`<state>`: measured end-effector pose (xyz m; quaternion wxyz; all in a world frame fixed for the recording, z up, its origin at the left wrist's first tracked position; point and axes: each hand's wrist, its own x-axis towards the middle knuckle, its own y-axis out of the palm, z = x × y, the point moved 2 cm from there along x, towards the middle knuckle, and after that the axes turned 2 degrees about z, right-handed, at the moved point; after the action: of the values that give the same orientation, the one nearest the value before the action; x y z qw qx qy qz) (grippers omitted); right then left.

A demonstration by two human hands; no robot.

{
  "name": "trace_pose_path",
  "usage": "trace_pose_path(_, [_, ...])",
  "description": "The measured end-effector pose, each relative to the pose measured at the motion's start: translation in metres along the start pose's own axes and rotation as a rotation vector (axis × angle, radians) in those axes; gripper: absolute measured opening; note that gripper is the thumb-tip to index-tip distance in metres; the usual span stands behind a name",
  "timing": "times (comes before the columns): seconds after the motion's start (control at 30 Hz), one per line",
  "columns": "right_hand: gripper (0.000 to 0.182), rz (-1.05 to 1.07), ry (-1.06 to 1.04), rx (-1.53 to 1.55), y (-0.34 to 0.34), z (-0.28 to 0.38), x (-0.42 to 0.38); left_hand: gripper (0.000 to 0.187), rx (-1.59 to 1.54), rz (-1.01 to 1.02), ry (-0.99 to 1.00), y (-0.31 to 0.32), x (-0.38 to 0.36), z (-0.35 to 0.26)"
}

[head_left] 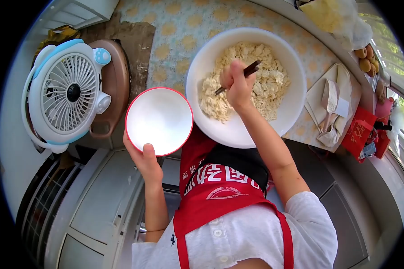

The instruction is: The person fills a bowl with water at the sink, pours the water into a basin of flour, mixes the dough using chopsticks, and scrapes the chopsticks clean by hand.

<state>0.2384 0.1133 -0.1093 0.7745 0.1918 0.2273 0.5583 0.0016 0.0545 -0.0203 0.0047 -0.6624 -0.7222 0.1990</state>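
My left hand (146, 161) grips a white bowl (159, 119) with a red rim, thumb over its near edge. Only white shows inside it. My right hand (239, 87) is closed around dark chopsticks (251, 68), held slanting over a large white basin (293, 107). Pale, shaggy flour dough (269, 85) lies in loose flakes and crumbs across the basin's bottom. The small bowl is just left of the basin, its rim close to the basin's wall in this view.
A white and blue fan (72, 92) stands at the left beside a brown plastic lid-like piece (114, 80). To the right, a flour scoop (331, 96) lies on a cloth (344, 80), near red packages (360, 132). A patterned tablecloth (170, 45) covers the counter.
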Motion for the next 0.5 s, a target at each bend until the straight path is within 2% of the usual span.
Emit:
trace_pose_path(0.03, [0.04, -0.007, -0.05, 0.087, 0.004, 0.006, 0.017, 0.073, -0.002, -0.003, -0.005, 0.0, -0.001, -0.001])
trace_pose_path(0.1, [0.041, 0.022, -0.272, -0.078, 0.008, 0.018, 0.05, 0.073, 0.018, 0.015, 0.01, -0.001, -0.001, -0.004])
trace_pose_path(0.2, [0.042, -0.001, -0.307, -0.062, -0.004, 0.027, 0.083, 0.073, 0.01, 0.006, 0.006, 0.003, -0.001, -0.007])
trace_pose_path(0.3, [0.041, -0.029, -0.265, -0.196, -0.015, 0.01, 0.039, 0.071, 0.048, 0.025, 0.032, 0.005, -0.001, -0.007])
trace_pose_path(0.37, [0.039, 0.057, -0.22, -0.372, -0.031, 0.003, -0.018, 0.07, 0.028, 0.049, 0.031, 0.011, 0.002, -0.008])
trace_pose_path(0.43, [0.041, -0.031, -0.065, -0.308, -0.042, 0.004, -0.066, 0.069, 0.009, 0.072, 0.032, 0.017, 0.005, -0.009])
trace_pose_path(0.5, [0.04, -0.017, -0.086, -0.299, -0.077, 0.02, -0.097, 0.069, 0.012, 0.087, 0.034, 0.023, 0.007, -0.01])
